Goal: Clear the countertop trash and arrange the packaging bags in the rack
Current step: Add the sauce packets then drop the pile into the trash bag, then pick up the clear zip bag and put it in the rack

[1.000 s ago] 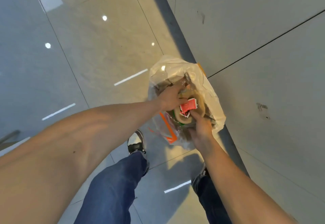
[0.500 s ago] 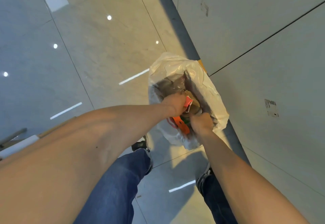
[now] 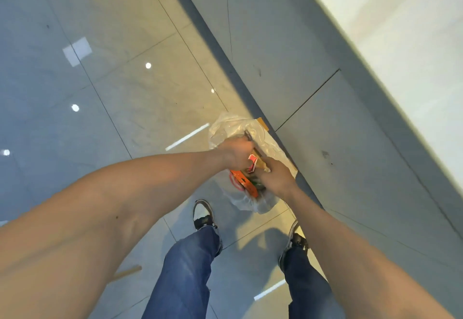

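Observation:
A clear plastic trash bag [image 3: 233, 128] sits on the tiled floor against the base of the counter. Inside it I see brown paper, a red-and-white wrapper [image 3: 253, 163] and an orange packet [image 3: 244, 182]. My left hand [image 3: 236, 152] grips the bag's rim on its left side. My right hand [image 3: 274, 177] is closed on the bag's near edge together with the trash at the opening. The two hands are close together over the mouth of the bag. The bag's lower part is hidden behind my hands.
The grey counter front [image 3: 350, 130] rises at the right, with the white countertop edge [image 3: 413, 55] above it. My feet in dark sneakers [image 3: 203, 214] stand just before the bag. A thin wooden stick [image 3: 127, 272] lies on the glossy floor at lower left.
My hands have drawn closer together, narrowing the bag's mouth. The view has pulled back and up, so the countertop edge now shows at the upper right.

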